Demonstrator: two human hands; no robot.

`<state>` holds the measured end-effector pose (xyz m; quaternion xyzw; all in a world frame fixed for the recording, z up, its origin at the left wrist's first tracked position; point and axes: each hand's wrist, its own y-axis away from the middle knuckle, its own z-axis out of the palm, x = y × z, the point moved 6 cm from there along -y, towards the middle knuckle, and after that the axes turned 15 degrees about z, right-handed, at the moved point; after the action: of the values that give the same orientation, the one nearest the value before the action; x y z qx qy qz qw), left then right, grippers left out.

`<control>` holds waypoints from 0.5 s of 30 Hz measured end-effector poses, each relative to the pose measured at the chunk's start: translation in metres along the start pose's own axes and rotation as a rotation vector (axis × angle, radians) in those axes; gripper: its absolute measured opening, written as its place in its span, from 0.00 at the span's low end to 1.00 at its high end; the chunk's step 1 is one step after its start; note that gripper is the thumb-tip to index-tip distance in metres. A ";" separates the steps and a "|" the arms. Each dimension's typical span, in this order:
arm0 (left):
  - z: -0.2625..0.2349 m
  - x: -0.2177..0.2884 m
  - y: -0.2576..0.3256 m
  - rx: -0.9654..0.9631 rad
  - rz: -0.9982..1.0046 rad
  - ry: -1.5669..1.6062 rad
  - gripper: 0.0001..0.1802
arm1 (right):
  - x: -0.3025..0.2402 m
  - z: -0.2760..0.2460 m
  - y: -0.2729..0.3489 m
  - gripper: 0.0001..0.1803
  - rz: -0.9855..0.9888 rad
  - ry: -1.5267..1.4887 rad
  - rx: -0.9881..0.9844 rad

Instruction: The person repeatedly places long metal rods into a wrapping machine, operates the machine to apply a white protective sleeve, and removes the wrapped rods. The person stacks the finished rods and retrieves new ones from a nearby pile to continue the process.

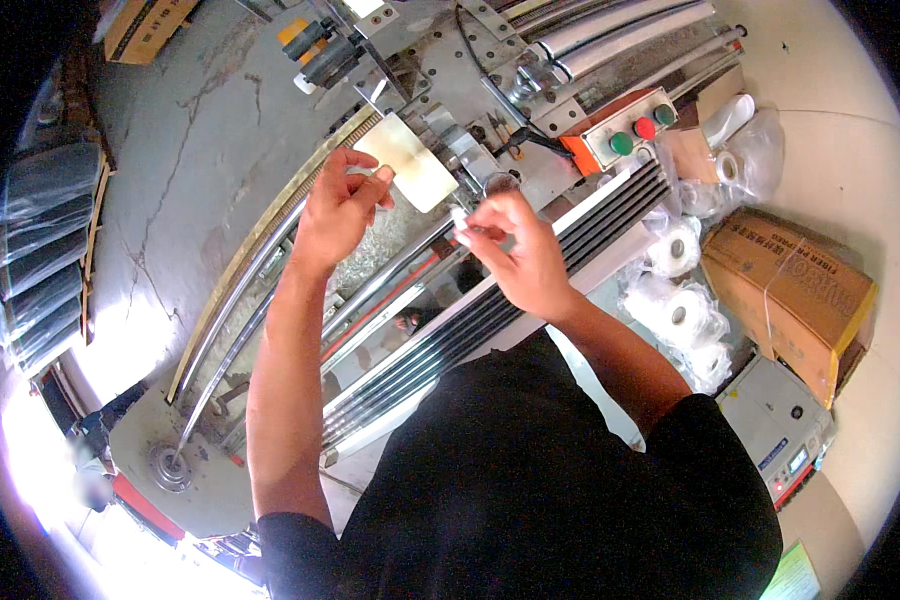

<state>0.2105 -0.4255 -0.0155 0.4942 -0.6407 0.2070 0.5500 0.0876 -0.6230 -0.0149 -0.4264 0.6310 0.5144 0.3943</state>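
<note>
A pale cream, flat rectangular plate (420, 172) with rounded corners lies tilted in front of the machine's metal block. My left hand (340, 208) is closed at its near left edge, thumb and forefinger pinching there, the other fingers curled. To the right of the plate's lower corner, my right hand (518, 248) is bent, with thumb and fingers drawn together. A small white thing (459, 219) shows at its fingertips; blur hides what it is. A round dark-rimmed part (500, 184) sits just beyond the right fingers.
Long metal rails (235, 285) and dark ribbed strips (610, 222) run diagonally beneath my arms. A control box (625, 130) with green and red buttons stands at right. Beyond are clear plastic rolls (678, 250), a cardboard box (790, 290) and a grey device (775, 430). Plastic-wrapped stacks (45, 240) stand left.
</note>
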 end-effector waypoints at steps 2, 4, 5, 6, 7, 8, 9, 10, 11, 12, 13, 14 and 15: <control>-0.003 0.010 -0.001 0.015 0.044 0.079 0.16 | -0.010 0.012 -0.019 0.18 0.097 -0.003 -0.035; -0.005 0.009 -0.004 -0.012 0.055 0.131 0.16 | 0.001 0.024 -0.039 0.18 0.087 -0.122 -0.059; -0.005 0.011 -0.003 -0.004 0.034 0.137 0.15 | 0.002 0.028 -0.046 0.18 0.095 -0.109 -0.062; -0.004 0.012 -0.001 -0.005 0.023 0.151 0.16 | 0.003 0.030 -0.052 0.18 0.104 -0.092 -0.066; -0.004 0.012 0.000 -0.006 0.012 0.165 0.16 | 0.002 0.032 -0.056 0.17 0.083 -0.089 -0.061; -0.004 0.013 0.001 -0.007 0.001 0.179 0.17 | 0.000 0.034 -0.059 0.16 0.071 -0.093 -0.064; -0.002 0.014 0.003 -0.018 -0.011 0.179 0.18 | -0.001 0.036 -0.061 0.14 0.061 -0.095 -0.067; -0.001 0.016 0.004 -0.030 -0.022 0.178 0.20 | -0.004 0.037 -0.063 0.13 0.051 -0.097 -0.068; -0.001 0.016 0.005 -0.042 -0.033 0.178 0.22 | -0.005 0.039 -0.065 0.13 0.062 -0.081 -0.076; -0.001 0.015 0.006 -0.044 -0.032 0.171 0.23 | -0.007 0.041 -0.066 0.13 0.073 -0.064 -0.086; -0.001 0.015 0.006 -0.047 -0.031 0.163 0.25 | -0.009 0.043 -0.067 0.13 0.084 -0.048 -0.096; -0.001 0.014 0.006 -0.050 -0.029 0.156 0.26 | -0.011 0.044 -0.067 0.13 0.088 -0.046 -0.107; -0.001 0.013 0.006 -0.059 -0.032 0.161 0.24 | -0.013 0.045 -0.067 0.13 0.090 -0.046 -0.119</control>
<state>0.2071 -0.4273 -0.0020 0.4697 -0.5922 0.2183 0.6172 0.1576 -0.5841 -0.0311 -0.4084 0.6087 0.5777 0.3591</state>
